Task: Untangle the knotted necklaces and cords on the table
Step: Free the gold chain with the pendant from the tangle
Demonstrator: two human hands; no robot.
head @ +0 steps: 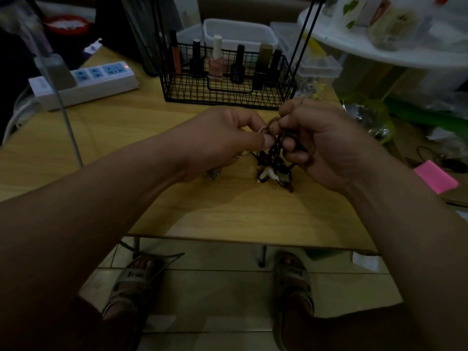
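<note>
**Both hands locked on the knot at mid-table**

Out on the far left a white power strip (83,82) lies on the wooden table (101,138), a red light glowing at its end. Moving across, a black wire basket (228,89) stands at the back of the table with nail polish bottles (216,64) upright inside it, and a white tub (238,36) sits behind.

Now to the action. The left hand (222,143) hovers just above the table, fingers curled in, thumb and forefinger pinching a thin metal chain (268,125). A small round metal charm (212,173) peeks out on the table beneath that wrist. The chain runs up and across the short gap to the right hand.

Below the gap hangs the tangle of dark cords (273,163), bunched tight, with its pale pieces touching the tabletop near the centre.

The right hand (321,145) is curled closed as well, thumb and fingers gripping the chain's upper end and the dark cords together.

At the far right, a pink pad (436,179) lies off the table's edge
</note>
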